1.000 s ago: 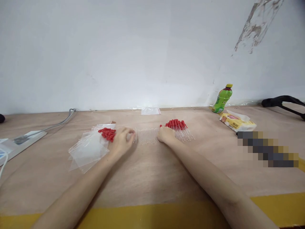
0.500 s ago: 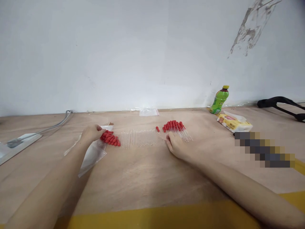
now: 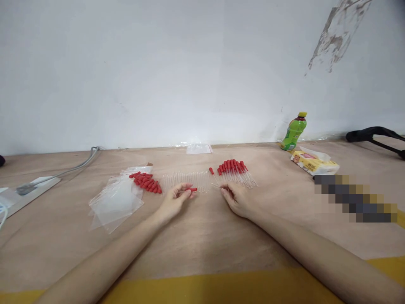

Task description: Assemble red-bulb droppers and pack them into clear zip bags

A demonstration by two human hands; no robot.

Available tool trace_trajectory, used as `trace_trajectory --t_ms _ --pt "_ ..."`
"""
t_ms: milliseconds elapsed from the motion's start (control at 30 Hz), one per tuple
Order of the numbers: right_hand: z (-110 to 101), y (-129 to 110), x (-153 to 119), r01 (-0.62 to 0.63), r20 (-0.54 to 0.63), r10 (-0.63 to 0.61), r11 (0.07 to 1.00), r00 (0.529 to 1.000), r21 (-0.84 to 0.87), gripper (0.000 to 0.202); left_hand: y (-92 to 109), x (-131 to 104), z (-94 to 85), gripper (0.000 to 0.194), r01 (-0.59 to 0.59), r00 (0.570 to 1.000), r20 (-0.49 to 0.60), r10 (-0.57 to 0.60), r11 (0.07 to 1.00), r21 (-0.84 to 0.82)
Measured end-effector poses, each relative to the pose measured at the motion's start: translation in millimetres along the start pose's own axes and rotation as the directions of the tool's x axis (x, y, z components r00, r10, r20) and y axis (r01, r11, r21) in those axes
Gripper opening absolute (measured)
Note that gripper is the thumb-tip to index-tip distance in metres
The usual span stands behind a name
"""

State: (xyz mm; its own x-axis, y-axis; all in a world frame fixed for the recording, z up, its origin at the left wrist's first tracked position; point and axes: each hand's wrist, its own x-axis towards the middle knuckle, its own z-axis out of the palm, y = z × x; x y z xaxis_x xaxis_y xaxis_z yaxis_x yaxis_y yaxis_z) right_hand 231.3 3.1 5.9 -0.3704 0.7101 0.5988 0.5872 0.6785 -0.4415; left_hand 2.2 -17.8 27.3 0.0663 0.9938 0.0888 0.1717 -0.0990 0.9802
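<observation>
clear bags [image 3: 115, 204] lay on the left, red bulbs [image 3: 147, 184] heaped at their upper right. the left hand [image 3: 176, 198] pinched a single bulb [image 3: 193, 189] before a row of bare tubes [image 3: 184, 177]; the right hand [image 3: 238, 199] held one clear tube [image 3: 215, 185] near clustered red-topped tubes [image 3: 233, 167].
</observation>
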Motion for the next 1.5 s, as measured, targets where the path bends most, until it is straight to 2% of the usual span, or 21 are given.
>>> trace_trajectory --t_ms 100,500,700,833,933,1033,1133,1200,1367,1500 --pt "1 -8 -2 0.003 0.002 -0.003 1.000 1.000 -0.002 0.017 -5 -5 12.1 0.026 0.060 0.996 0.071 -0.053 0.993 -0.104" --pt "11 -23 -2 0.063 0.079 -0.064 0.998 0.995 0.015 0.016 -9 -4 11.8 0.030 0.042 0.995 0.092 -0.032 0.993 -0.106" --pt "6 -26 0 0.063 0.129 -0.071 0.996 0.989 0.061 0.016 -10 -6 13.6 0.036 -0.071 0.986 0.152 0.067 0.997 0.017" --pt "4 -25 1 0.047 0.200 -0.069 0.992 0.977 0.117 0.018 -14 -6 13.0 0.036 -0.101 0.985 0.146 0.090 0.993 0.069" --pt "0 -24 3 0.062 0.237 -0.083 0.994 0.968 0.096 0.017 -15 -8 12.0 0.032 -0.121 0.980 0.171 0.106 0.990 0.079" --pt "-5 -22 6 0.108 0.278 -0.115 0.993 0.954 0.040 0.017 -15 -11 11.7 0.029 -0.153 0.969 0.214 0.122 0.979 0.136" --pt "-9 -20 7 0.244 0.310 -0.217 0.968 0.926 -0.052 0.019 -14 -14 12.4 0.027 -0.201 0.960 0.246 0.137 0.946 0.256" --pt "-9 -19 7 0.302 0.301 -0.259 0.947 0.918 -0.107 0.021 -13 -15 13.1 0.026 -0.238 0.954 0.251 0.161 0.919 0.314" --pt "-4 -16 1 0.161 0.193 -0.148 0.985 0.970 -0.055 0.013 -11 -15 14.0 0.023 -0.297 0.947 0.237 0.218 0.877 0.377" --pt "2 -15 -2 0.153 0.162 -0.150 0.988 0.975 -0.008 0.012 -12 -16 14.0 0.022 -0.296 0.948 0.232 0.216 0.864 0.407"
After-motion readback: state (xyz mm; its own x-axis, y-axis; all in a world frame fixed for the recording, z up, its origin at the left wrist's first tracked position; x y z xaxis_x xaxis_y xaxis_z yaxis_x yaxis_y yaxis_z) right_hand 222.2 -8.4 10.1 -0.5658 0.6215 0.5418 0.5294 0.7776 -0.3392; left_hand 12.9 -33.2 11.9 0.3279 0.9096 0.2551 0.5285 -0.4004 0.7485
